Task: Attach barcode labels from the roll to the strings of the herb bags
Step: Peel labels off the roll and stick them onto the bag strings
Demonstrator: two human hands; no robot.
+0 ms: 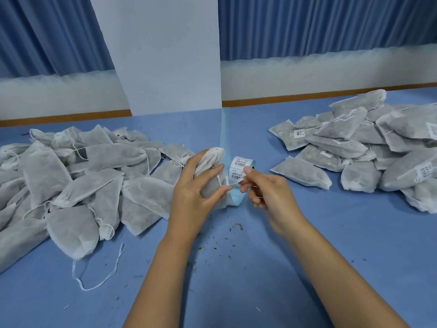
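Observation:
My left hand grips a white mesh herb bag upright above the blue table, thumb and forefinger pinching its string. My right hand pinches a barcode label at that string, just in front of the label roll. The roll stands on the table with its light-blue backing strip curling down under my hands. A pile of bags without labels lies at the left. A pile of bags with labels on their strings lies at the right.
A loose white string lies on the blue table near the left pile. Herb crumbs are scattered in front of my hands. A white pillar and blue curtains stand behind the table's far edge.

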